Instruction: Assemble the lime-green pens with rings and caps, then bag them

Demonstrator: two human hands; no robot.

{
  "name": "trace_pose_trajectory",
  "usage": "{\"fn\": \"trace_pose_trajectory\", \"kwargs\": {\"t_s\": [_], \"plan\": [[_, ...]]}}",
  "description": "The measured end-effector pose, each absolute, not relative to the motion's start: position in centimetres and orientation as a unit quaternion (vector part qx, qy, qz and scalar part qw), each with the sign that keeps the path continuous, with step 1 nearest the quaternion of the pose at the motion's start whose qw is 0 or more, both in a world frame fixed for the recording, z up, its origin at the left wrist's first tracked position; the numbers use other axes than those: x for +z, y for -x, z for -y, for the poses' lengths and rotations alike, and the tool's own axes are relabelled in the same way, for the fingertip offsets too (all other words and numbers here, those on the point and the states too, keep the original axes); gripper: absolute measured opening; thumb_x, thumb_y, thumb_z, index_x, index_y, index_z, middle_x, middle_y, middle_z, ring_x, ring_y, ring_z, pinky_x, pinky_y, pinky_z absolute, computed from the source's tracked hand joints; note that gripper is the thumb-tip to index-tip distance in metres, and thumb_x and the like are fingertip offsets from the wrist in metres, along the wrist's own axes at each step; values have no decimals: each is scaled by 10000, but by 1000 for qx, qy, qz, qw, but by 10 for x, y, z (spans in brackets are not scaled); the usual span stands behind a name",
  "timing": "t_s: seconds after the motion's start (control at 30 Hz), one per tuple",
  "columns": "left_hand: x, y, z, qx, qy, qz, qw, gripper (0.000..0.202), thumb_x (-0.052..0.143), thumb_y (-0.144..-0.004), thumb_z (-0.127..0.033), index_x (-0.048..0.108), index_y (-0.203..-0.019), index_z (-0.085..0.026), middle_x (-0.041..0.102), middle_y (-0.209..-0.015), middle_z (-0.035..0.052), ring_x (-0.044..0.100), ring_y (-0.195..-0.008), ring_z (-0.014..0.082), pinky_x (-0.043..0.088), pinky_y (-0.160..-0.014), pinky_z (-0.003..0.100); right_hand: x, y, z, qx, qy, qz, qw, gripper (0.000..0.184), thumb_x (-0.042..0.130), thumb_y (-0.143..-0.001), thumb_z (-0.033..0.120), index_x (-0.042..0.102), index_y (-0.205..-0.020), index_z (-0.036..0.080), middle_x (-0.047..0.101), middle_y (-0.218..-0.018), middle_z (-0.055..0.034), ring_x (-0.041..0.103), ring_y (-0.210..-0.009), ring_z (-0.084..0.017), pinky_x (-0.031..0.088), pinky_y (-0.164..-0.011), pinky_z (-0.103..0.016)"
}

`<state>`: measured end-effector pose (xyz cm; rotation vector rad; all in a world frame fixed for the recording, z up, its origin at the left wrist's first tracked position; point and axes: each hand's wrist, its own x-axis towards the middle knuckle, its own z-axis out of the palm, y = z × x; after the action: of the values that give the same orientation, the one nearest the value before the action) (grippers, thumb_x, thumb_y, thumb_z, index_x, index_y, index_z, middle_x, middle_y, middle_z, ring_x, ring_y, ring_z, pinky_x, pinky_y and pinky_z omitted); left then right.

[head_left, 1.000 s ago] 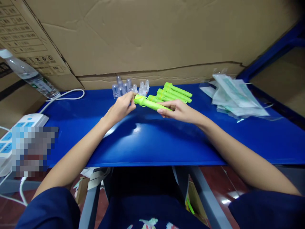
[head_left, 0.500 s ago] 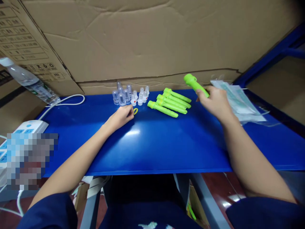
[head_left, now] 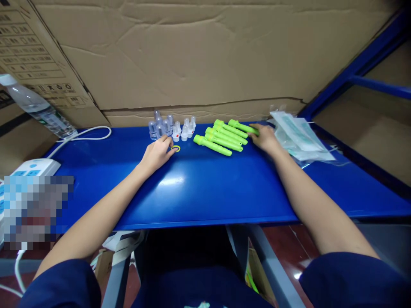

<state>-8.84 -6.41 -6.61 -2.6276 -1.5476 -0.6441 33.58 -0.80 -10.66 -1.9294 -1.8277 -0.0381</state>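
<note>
Found the left hand point(head_left: 156, 153) resting palm-down on the blue table point(head_left: 205, 188), fingers loosely extended and holding nothing, with the fingertips just beside a small yellow ring point(head_left: 175, 148) that lay flat on the table. Could not tell whether a fingertip touched the ring. Located a cluster of clear vials point(head_left: 159, 127) standing upright just beyond that hand, near the back edge, with several white caps point(head_left: 184, 131) bearing red dots directly to their right. Found the right hand point(head_left: 266, 137) reaching to the far side of the table, fingers curled over the right end of a green tube point(head_left: 242, 126). Could not tell whether that hand gripped the tube or only rested on it. Noted the green tube lying on the table as the rearmost piece of a row of green tubes point(head_left: 220, 137), all laid side by side at a slant between the white caps and the right hand. Recorded a stack of clear plastic pouches point(head_left: 300, 136) just right of the right hand, a water bottle point(head_left: 35, 107) and a white cable point(head_left: 85, 133) at far left, and a cardboard wall point(head_left: 192, 55) behind the table.
</note>
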Motion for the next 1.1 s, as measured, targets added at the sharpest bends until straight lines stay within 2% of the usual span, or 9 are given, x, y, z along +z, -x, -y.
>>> {"fn": "trace_pose_trajectory", "kwargs": {"t_s": [0.1, 0.17, 0.27, 0.33, 0.4, 0.53, 0.7, 0.83, 1.1], "plan": [[-61, 87, 68, -197, 843, 499, 35, 151, 638, -932, -331, 624, -952, -182, 686, -1030, 79, 656, -841, 193, 480, -697, 271, -103, -326, 12, -38, 713, 664, 222, 508, 566, -857, 198, 639, -1342, 65, 669, -1302, -228, 608, -1212, -370, 447, -1056, -515], [-59, 87, 70, -192, 844, 498, 47, 148, 625, -943, -325, 635, -961, -178, 686, -1044, 82, 661, -864, 199, 482, -722, 275, -94, -310, 22, -76, 694, 671, 248, 464, 546, -890, 242, 654, -1310, 78, 651, -1310, -234, 576, -1232, -385, 437, -1045, -530], [-57, 87, 71, -187, 847, 495, 51, 157, 606, -957, -329, 644, -961, -176, 691, -1050, 86, 663, -871, 208, 478, -724, 284, -78, -273, 40, -84, 599, 744, 285, 350, 439, -988, 324, 722, -1074, 139, 718, -1085, -195, 639, -1060, -325, 473, -964, -453], [-57, 86, 71, -192, 850, 488, 48, 170, 588, -967, -335, 647, -958, -176, 695, -1045, 85, 663, -871, 207, 478, -727, 285, -71, -244, 50, -26, 527, 811, 252, 352, 477, -998, 429, 715, -982, 170, 731, -966, -154, 661, -901, -282, 496, -857, -396], [-58, 85, 71, -198, 855, 478, 40, 173, 580, -971, -330, 649, -961, -172, 700, -1032, 83, 664, -876, 202, 484, -744, 282, -70, -219, 56, -31, 490, 850, 190, 385, 545, -971, 502, 709, -962, 154, 730, -948, -161, 659, -904, -296, 482, -835, -392], [-64, 83, 70, -220, 862, 457, -5, 203, 614, -958, -353, 654, -1012, -162, 725, -1044, 88, 684, -937, 211, 508, -810, 295, -80, -194, 60, -66, 484, 863, 128, 352, 600, -962, 416, 692, -1067, 93, 727, -1044, -210, 650, -983, -331, 473, -859, -413], [-74, 78, 66, -309, 861, 390, -103, 580, 753, -857, -457, 591, -1332, -166, 720, -1231, 115, 709, -977, 201, 535, -875, 301, -88, -184, 75, -36, 397, 888, 231, 337, 556, -990, 423, 676, -1094, 126, 729, -1031, -166, 649, -961, -297, 484, -856, -407], [-71, 79, 63, -301, 884, 333, -126, 440, 757, -853, -446, 730, -1174, -147, 775, -970, 74, 675, -737, 148, 516, -730, 251, -85, -175, 86, -23, 339, 903, 264, 314, 531, -1006, 377, 669, -1090, 108, 716, -975, -157, 635, -894, -276, 494, -811, -398], [-60, 80, 72, -304, 895, 295, -141, 417, 655, -905, -453, 758, -1139, -123, 749, -753, 39, 617, -597, 110, 445, -582, 205, -87, -182, 82, -7, 311, 902, 298, 317, 455, -1039, 338, 657, -1145, 118, 706, -1018, -161, 617, -927, -277, 511, -849, -436]]}}
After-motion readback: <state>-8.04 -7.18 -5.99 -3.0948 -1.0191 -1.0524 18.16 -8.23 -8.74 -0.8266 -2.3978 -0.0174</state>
